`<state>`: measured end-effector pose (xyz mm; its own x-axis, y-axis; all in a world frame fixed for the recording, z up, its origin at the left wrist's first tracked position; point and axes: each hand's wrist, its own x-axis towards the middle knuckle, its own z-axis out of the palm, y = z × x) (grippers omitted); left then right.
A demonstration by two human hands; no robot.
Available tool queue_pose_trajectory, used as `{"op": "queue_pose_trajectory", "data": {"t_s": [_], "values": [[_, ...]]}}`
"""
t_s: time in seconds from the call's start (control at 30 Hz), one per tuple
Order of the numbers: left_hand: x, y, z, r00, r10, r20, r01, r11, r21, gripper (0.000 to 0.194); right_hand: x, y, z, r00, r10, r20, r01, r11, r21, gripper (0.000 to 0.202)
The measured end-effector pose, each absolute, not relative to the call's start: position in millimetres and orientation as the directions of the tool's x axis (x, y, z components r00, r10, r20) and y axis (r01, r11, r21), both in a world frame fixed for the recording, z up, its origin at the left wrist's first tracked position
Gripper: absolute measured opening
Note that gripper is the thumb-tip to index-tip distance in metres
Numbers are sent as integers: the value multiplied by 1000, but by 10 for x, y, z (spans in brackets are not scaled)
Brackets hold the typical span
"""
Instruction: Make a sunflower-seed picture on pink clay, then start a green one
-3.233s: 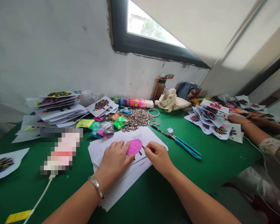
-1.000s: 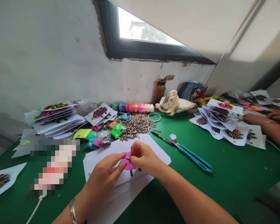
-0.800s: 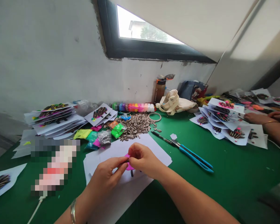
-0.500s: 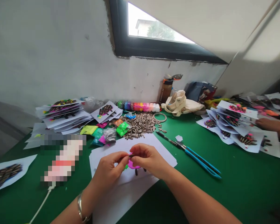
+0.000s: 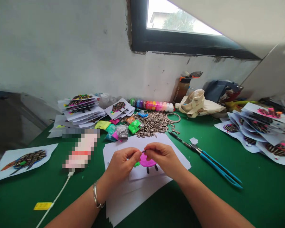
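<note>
Dark sliver (image 5: 143, 151) of something soft, clay by the look of it, sits between our two hands, just above the upper edge of the pink oval (image 5: 147, 161). Our left hand (image 5: 123, 163) pinches one end with thumb and fingertips; our right hand (image 5: 163, 156) pinches the other, so each grip is clamped on the same tiny piece. Beneath, the oval lies on the paper stack (image 5: 130, 199), with a green bit (image 5: 137, 164) at its left and two dark strips (image 5: 147, 170) below it.

We judge the step in hand to be shaping or parting the sliver. The next move calls for light pressure and a steady pinch, since so small a piece could easily be squashed or dropped.

Against the frame half a second ago, our hands stand higher relative to the oval, baring more of its pink, and less of the sliver shows between our fingertips. Both strips have stayed put below the oval, while the whole view has swung left.
</note>
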<state>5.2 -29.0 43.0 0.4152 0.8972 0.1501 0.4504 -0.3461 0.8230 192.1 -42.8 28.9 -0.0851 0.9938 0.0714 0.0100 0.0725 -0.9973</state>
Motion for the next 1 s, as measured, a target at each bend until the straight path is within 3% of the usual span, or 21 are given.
{"op": "queue_pose_trajectory", "data": {"t_s": [0.17,0.3,0.43,0.63,0.83,1.0], "values": [[-52,-198,361,378,889,259,613,-450,649,28,2151,-286,184,100,994,43,-22,45,-999,14],[-86,-132,285,522,837,162,710,-533,461,29,2222,-228,110,87,996,-6,10,-7,-1000,12],[-77,-146,235,623,778,80,720,-610,330,31,2219,-216,69,112,993,45,91,34,-995,12],[-73,-178,239,636,771,-28,741,-600,302,42,2222,-210,16,145,985,89,102,75,-992,14],[-42,-217,259,649,761,-5,737,-626,255,47,2183,-279,88,172,961,216,327,151,-933,16],[-9,-257,247,655,755,19,735,-643,216,45,2187,-258,51,158,963,217,382,143,-913,16]]}}
